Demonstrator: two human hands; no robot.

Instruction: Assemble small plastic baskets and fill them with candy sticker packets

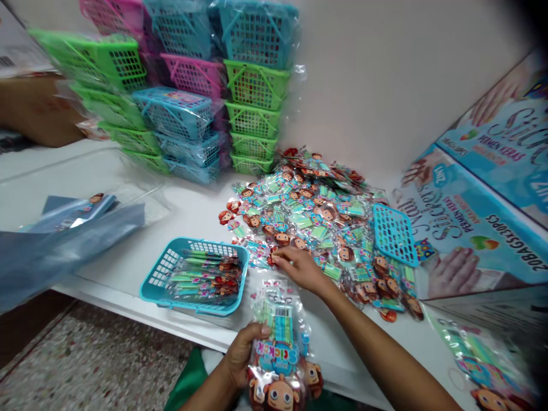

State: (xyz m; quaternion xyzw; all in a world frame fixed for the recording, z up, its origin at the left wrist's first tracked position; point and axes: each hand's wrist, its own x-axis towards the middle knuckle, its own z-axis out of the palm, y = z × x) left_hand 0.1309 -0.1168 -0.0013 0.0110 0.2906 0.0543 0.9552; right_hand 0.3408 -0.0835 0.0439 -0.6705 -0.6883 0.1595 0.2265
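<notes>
My left hand [243,355] is closed around a stack of clear candy packets [278,348], each with a cartoon head and green sticks inside. Over the near edge of a loose pile of the same packets [308,211], my right hand [299,268] pinches at a packet with a red-haired figure [270,258]. Left of that hand stands a blue plastic basket [148,291], in which packets lie in a row on edge. A blue lattice lid [394,234] rests on the right side of the pile.
Wrapped baskets in green [257,91], blue and pink are stacked high at the back left. Printed cartons [471,228] stand on the right. Blurred plastic wrapping [77,251] covers the left side. The white table's front edge [180,334] runs below the basket.
</notes>
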